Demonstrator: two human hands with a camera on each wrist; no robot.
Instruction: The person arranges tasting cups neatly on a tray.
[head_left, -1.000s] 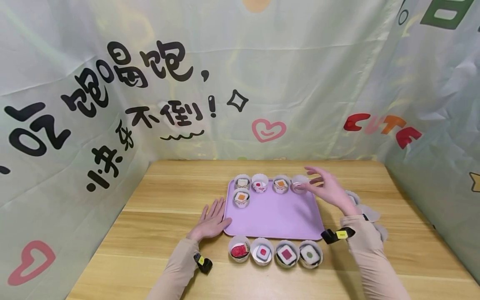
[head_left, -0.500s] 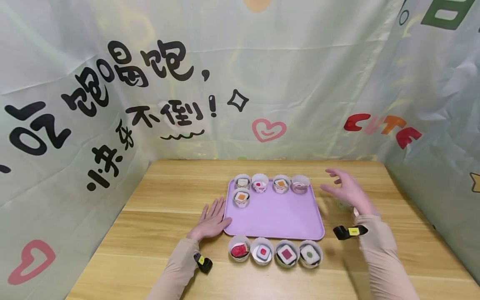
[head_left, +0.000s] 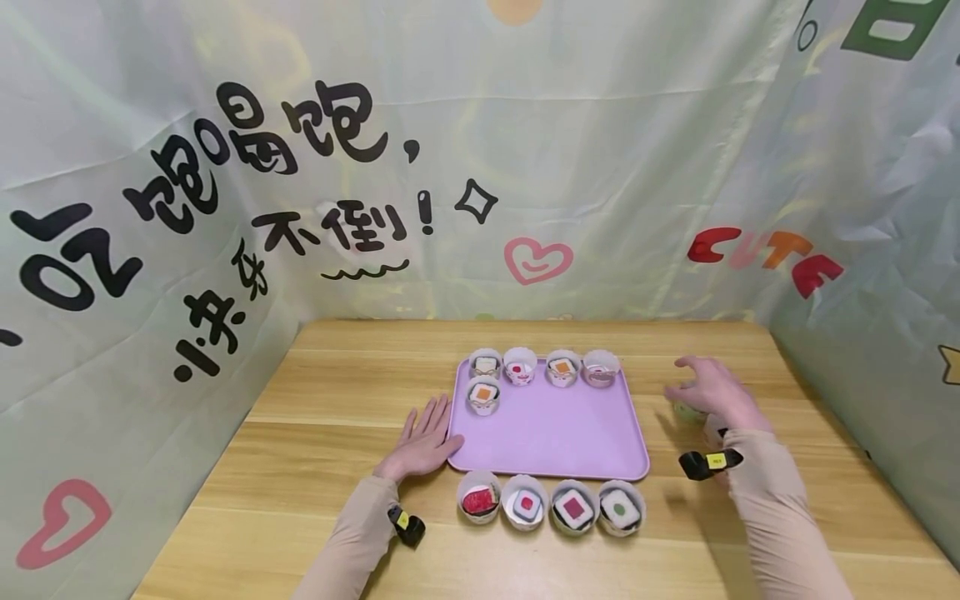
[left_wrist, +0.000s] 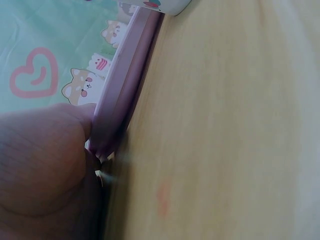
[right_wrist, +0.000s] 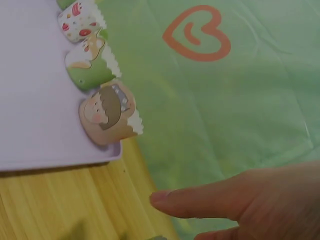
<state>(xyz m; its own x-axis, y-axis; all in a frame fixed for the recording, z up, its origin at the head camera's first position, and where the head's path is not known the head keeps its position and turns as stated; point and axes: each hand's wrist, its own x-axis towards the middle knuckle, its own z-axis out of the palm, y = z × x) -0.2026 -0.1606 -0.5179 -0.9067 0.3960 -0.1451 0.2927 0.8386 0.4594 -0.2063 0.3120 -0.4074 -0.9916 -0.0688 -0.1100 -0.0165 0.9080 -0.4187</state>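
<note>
My left hand [head_left: 422, 442] lies with fingers extended on the table at the left end of a lilac tray [head_left: 558, 437], its thumb at the rim. The left wrist view shows that tray edge [left_wrist: 120, 85] close beside the hand. Past the tray's right end, my right hand [head_left: 712, 392] hangs over a green paper cup [head_left: 686, 412], partly hidden under its fingers. A second paper cup [head_left: 714, 428] sits beneath the wrist. In the right wrist view the thumb [right_wrist: 200, 201] is straight. Neither hand holds anything.
Several paper cups with small square pieces inside stand along the tray's back edge, including a brown one [right_wrist: 107, 112]; another cup [head_left: 483, 397] is in front at left. A row of filled cups, one with a red piece [head_left: 478, 501], stands before the tray. Printed cloth [head_left: 615, 167] encloses the table.
From above the back right cup on the tray, my right hand has moved right and then lower over the cups beside the tray. My left hand and the tray have stayed put.
</note>
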